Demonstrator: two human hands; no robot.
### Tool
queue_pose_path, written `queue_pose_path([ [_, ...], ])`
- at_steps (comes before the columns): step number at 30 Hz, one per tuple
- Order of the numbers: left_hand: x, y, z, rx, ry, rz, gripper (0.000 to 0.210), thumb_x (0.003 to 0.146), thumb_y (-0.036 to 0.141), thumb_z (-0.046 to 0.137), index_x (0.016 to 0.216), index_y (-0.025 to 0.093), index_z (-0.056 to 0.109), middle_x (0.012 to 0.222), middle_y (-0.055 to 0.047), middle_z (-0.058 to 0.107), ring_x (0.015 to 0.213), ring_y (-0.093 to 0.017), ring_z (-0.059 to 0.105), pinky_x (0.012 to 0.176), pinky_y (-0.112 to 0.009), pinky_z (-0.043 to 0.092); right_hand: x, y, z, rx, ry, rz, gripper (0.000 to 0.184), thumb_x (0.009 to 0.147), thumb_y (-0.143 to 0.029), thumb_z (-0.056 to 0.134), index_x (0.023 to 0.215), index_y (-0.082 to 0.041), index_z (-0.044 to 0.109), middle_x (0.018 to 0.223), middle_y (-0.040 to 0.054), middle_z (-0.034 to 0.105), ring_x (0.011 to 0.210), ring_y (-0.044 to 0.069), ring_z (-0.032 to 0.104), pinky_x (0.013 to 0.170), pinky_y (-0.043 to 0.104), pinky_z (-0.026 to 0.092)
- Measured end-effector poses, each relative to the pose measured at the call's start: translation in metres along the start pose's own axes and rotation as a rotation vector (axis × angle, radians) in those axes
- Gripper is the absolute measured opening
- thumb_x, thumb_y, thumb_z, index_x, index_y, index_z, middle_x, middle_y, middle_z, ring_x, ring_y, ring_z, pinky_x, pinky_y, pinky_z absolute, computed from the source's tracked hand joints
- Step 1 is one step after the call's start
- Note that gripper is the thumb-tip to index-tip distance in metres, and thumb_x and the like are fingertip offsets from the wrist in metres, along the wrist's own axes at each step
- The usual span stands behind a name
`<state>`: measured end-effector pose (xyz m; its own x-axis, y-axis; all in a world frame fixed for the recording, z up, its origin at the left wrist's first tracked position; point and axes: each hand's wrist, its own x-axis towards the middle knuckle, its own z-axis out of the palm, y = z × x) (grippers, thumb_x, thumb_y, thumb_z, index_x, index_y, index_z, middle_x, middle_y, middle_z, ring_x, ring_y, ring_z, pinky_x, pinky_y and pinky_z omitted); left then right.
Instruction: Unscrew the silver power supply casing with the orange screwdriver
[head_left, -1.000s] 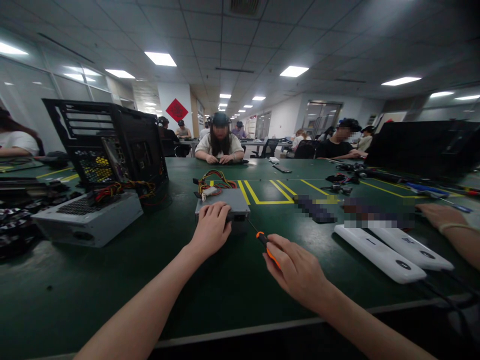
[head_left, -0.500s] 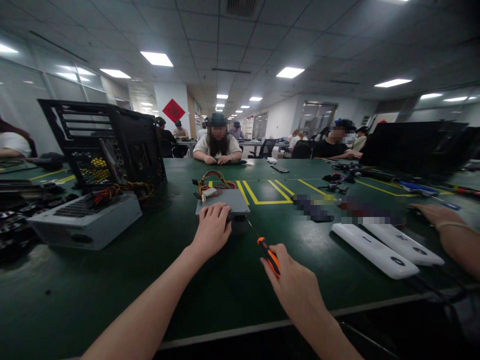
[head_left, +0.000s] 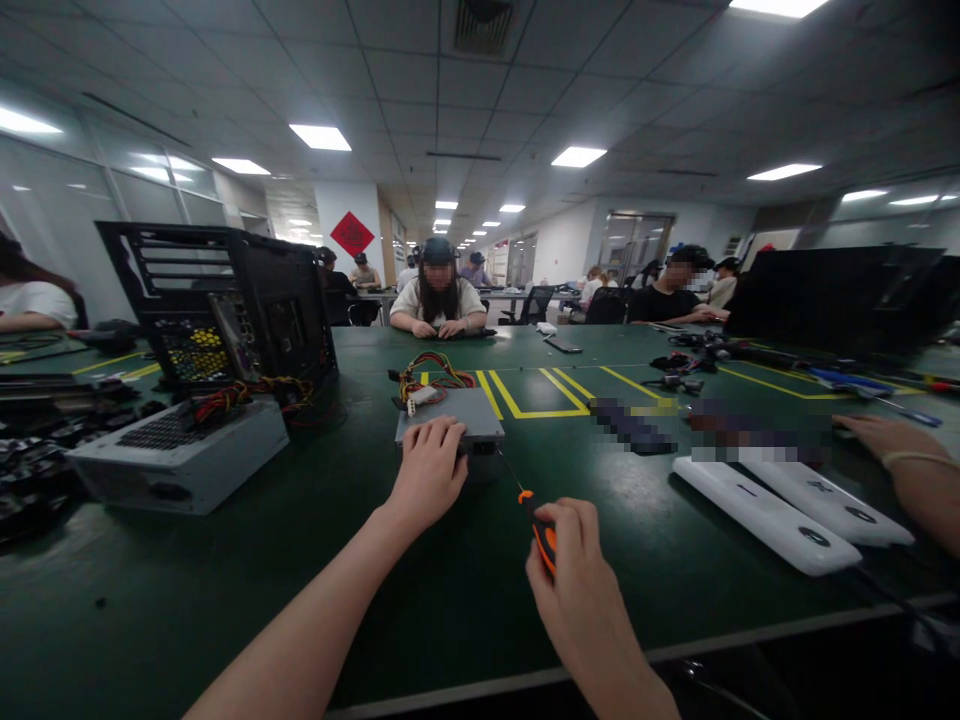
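Observation:
A grey power supply unit point(head_left: 480, 408) sits on the green table in front of me, a bundle of coloured cables point(head_left: 439, 375) at its far side. My left hand point(head_left: 431, 465) grips its near left part, fingers over the top and thumb against the front face. In my right hand point(head_left: 574, 560) is an orange and black screwdriver point(head_left: 541, 535). Its thin shaft slants up and left to the unit's front right edge; whether the tip touches a screw is too small to tell.
To the left stand another power supply point(head_left: 180, 450) and an open black computer case point(head_left: 225, 300). Two white devices point(head_left: 765, 510) lie on the right, near another person's hand point(head_left: 877, 437). A person point(head_left: 439, 290) sits opposite, and a dark monitor point(head_left: 825, 305) stands far right.
My right hand has shifted slightly down and wrapped further round the screwdriver handle. The left hand keeps its grip on the power supply; the whole view has tilted up a little.

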<state>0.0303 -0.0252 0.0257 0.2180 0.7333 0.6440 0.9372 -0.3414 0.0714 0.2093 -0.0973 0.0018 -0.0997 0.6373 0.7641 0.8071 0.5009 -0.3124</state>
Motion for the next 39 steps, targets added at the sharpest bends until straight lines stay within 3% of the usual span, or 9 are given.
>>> queue_pose_path([
  [6,0.000,0.001,-0.001,0.017,-0.011,0.001,0.032,0.079,0.021,0.045,0.111,0.020,0.046,0.118,-0.009,0.050,0.110,-0.024,0.043,0.093,-0.042,0.029,-0.003,0.005,-0.006,-0.072,0.043,-0.063,0.020,0.089,-0.027,0.039,0.100,-0.019,0.054,0.086,0.0071,0.060,0.066,0.015,0.063,0.052,0.022,0.050],
  [10,0.000,0.001,0.000,0.019,-0.009,0.001,0.032,0.079,0.022,0.045,0.111,0.020,0.046,0.117,-0.009,0.050,0.109,-0.024,0.044,0.092,-0.042,0.029,-0.001,0.011,-0.009,-0.024,-0.010,-0.015,0.021,0.089,-0.031,0.038,0.096,-0.019,0.054,0.084,0.0060,0.060,0.068,0.015,0.063,0.051,0.022,0.050],
  [15,0.000,0.000,0.002,0.021,-0.007,0.001,0.032,0.079,0.022,0.045,0.110,0.020,0.047,0.117,-0.009,0.050,0.109,-0.024,0.044,0.093,-0.042,0.029,-0.002,0.001,-0.005,0.034,-0.018,-0.006,0.020,0.087,-0.030,0.037,0.090,-0.015,0.050,0.091,0.0110,0.052,0.069,0.017,0.062,0.049,0.025,0.051],
  [19,0.000,0.000,0.002,0.012,-0.012,-0.004,0.032,0.079,0.022,0.045,0.111,0.020,0.047,0.118,-0.009,0.050,0.110,-0.024,0.044,0.094,-0.043,0.029,-0.002,0.001,-0.008,0.017,0.028,-0.066,0.017,0.088,-0.024,0.037,0.094,-0.017,0.052,0.089,0.0086,0.056,0.073,0.017,0.063,0.055,0.025,0.052],
  [24,0.000,0.000,0.000,0.001,-0.019,0.000,0.032,0.079,0.023,0.045,0.111,0.020,0.046,0.118,-0.009,0.050,0.110,-0.024,0.043,0.094,-0.043,0.029,0.000,0.011,-0.013,0.025,0.015,-0.014,0.023,0.090,-0.029,0.036,0.098,-0.019,0.054,0.081,0.0054,0.060,0.069,0.016,0.063,0.056,0.025,0.052],
  [30,0.000,0.000,0.000,0.000,-0.012,0.003,0.031,0.078,0.022,0.046,0.110,0.020,0.047,0.117,-0.009,0.050,0.110,-0.024,0.044,0.094,-0.043,0.029,-0.001,0.006,-0.011,0.061,-0.022,-0.022,0.021,0.087,-0.028,0.038,0.100,-0.017,0.049,0.100,0.0118,0.052,0.077,0.018,0.063,0.055,0.025,0.054],
  [37,0.000,0.000,0.000,0.005,-0.011,-0.001,0.032,0.078,0.022,0.046,0.110,0.020,0.047,0.117,-0.009,0.050,0.110,-0.024,0.044,0.094,-0.042,0.029,0.002,0.016,-0.015,0.020,0.016,0.023,0.024,0.090,-0.034,0.034,0.098,-0.019,0.051,0.081,0.0049,0.058,0.066,0.016,0.063,0.051,0.025,0.051],
  [39,0.000,0.000,0.000,0.005,-0.015,-0.006,0.031,0.078,0.022,0.046,0.109,0.021,0.047,0.117,-0.009,0.050,0.109,-0.024,0.044,0.094,-0.043,0.029,0.004,0.017,-0.016,0.027,0.008,0.024,0.024,0.090,-0.035,0.035,0.097,-0.019,0.051,0.086,0.0064,0.057,0.068,0.016,0.062,0.052,0.026,0.052],
])
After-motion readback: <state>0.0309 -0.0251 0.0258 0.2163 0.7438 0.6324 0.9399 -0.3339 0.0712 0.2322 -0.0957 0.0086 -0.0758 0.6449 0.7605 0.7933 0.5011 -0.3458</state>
